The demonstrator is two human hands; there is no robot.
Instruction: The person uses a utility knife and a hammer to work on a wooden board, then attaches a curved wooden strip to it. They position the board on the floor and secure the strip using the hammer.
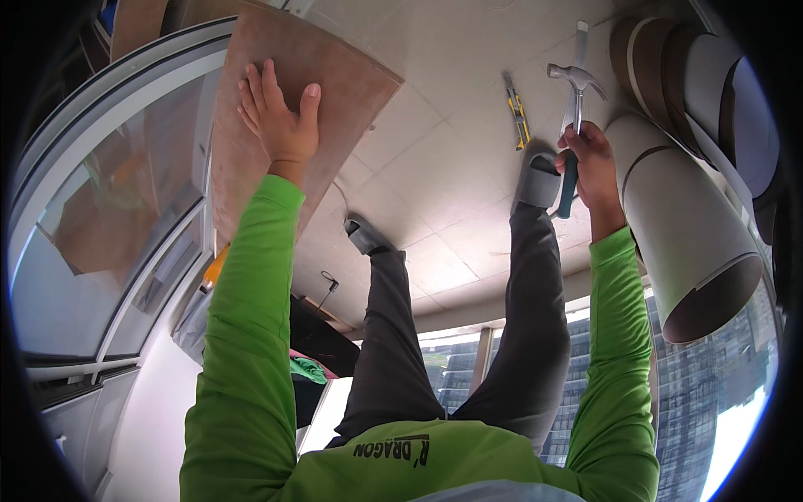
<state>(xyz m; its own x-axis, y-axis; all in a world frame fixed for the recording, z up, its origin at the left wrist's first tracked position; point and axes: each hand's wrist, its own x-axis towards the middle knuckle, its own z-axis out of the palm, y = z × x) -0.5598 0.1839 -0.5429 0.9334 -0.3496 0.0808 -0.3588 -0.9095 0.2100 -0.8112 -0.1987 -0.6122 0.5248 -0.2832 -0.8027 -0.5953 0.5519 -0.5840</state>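
My left hand point(283, 117) lies flat with its fingers spread on a reddish-brown board point(326, 75), which leans at the left. Nothing is held in that hand. On the right, my right hand point(592, 159) is closed round a claw hammer point(570, 171) with a dark green grip and a silver shaft. The hammer's metal head points up and away from me. Just left of the hammer, a yellow and black utility knife point(518, 113) lies on the floor. A long flat metal strip point(580, 50) shows behind the hammer, partly hidden by it.
Large rolls of grey and brown sheet material point(690, 217) stand at the right. A glazed, white-framed door or window point(125, 209) curves along the left. My slippered feet point(537, 180) stand on the pale tiled floor point(418, 159). A thin cable point(329, 284) lies near my left leg.
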